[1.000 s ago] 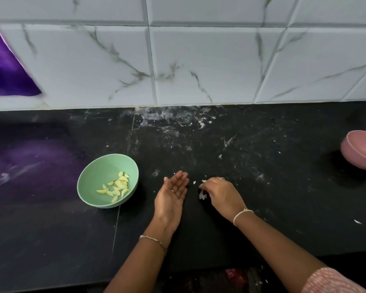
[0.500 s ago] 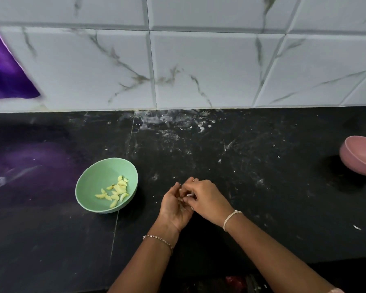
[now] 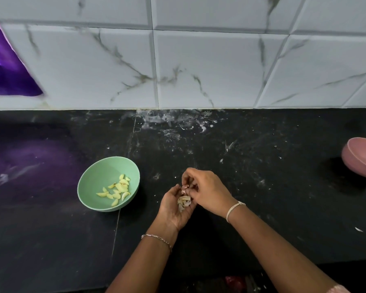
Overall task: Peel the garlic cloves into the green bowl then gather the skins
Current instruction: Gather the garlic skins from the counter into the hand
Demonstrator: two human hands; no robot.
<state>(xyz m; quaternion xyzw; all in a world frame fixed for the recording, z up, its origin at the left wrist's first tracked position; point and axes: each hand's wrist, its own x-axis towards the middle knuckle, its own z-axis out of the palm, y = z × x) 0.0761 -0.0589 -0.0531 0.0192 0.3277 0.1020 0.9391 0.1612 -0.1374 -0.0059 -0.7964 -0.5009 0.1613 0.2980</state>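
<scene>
The green bowl (image 3: 93,187) sits on the black counter left of my hands and holds several peeled yellow garlic cloves (image 3: 117,190). My left hand (image 3: 173,210) is palm up and cupped just right of the bowl, with a small heap of papery garlic skins (image 3: 183,203) lying in it. My right hand (image 3: 207,191) reaches over from the right, its fingertips curled and pinching skin bits at the left hand's fingertips. Both hands hover close above the counter.
A pink bowl (image 3: 361,160) lies tilted at the right edge. Loose skin flecks are scattered on the counter, one (image 3: 358,229) at the lower right. The tiled wall (image 3: 199,66) backs the counter; a purple cloth (image 3: 6,77) hangs at the upper left.
My right hand has moved left from the counter to my left hand. The left hand has turned from flat on the counter to a cupped palm holding the skins.
</scene>
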